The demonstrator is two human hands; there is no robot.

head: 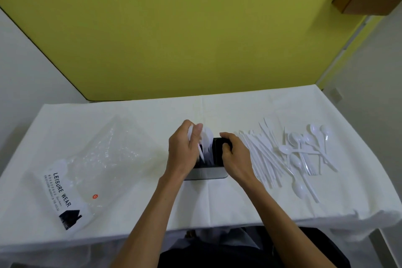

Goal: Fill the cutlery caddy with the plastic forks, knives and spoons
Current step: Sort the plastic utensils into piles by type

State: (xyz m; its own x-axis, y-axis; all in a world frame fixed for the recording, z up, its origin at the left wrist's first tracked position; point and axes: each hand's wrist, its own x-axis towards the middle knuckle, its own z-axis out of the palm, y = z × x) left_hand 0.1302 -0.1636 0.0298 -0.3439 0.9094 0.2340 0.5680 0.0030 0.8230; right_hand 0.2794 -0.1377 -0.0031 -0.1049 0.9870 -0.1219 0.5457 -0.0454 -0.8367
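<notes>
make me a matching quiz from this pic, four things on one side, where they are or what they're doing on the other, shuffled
1 left hand
2 right hand
3 clear plastic bag
4 loose spoons

a on the left side of the table
b grips the rim of the cutlery caddy
c near the table's right end
d holds a bunch of white cutlery at the caddy

Pairs: 1-d, 2-b, 3-a, 4-c

One caddy, one plastic bag

one head-worn camera looks forward and down, close over the table edge.
</notes>
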